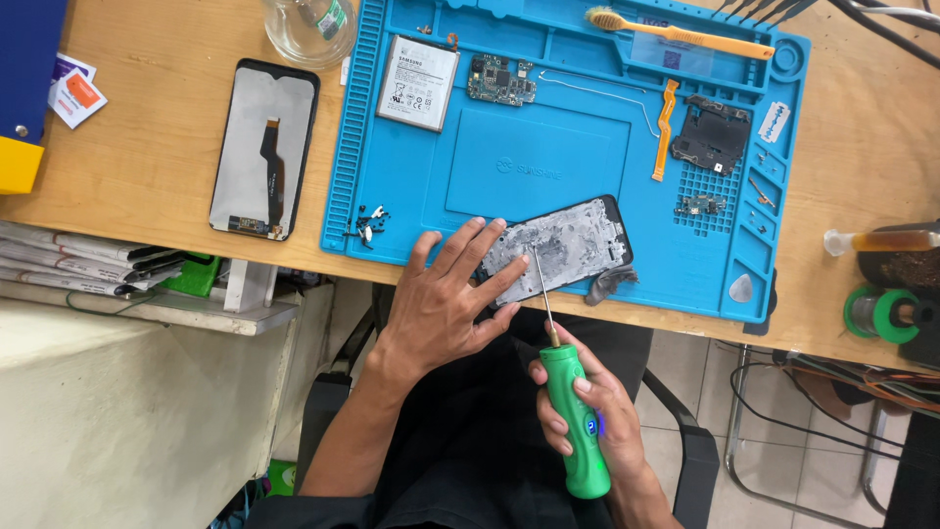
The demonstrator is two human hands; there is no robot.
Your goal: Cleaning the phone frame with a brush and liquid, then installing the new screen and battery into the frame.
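The phone frame (566, 243) lies flat and slanted on the near edge of the blue mat, its grey, residue-covered inside facing up, its left end under the pressing fingers. The screwdriver (573, 426) has a green handle in the fist; its thin shaft slants up-left from the grip, tip on the frame.

A detached phone screen (264, 149) lay face down on the wooden desk (147, 147), just left of the blue mat (587, 147); it was a tall rectangle, pale grey on its back with a black border and a dark ribbon cable running down the middle. On the mat's upper left rested a flat rectangular battery (418, 83) covered by a white label with dark print. At the desk's far left edge lay small paper sachets (73, 90), white with orange and purple patches, partly under a blue box (29, 59).
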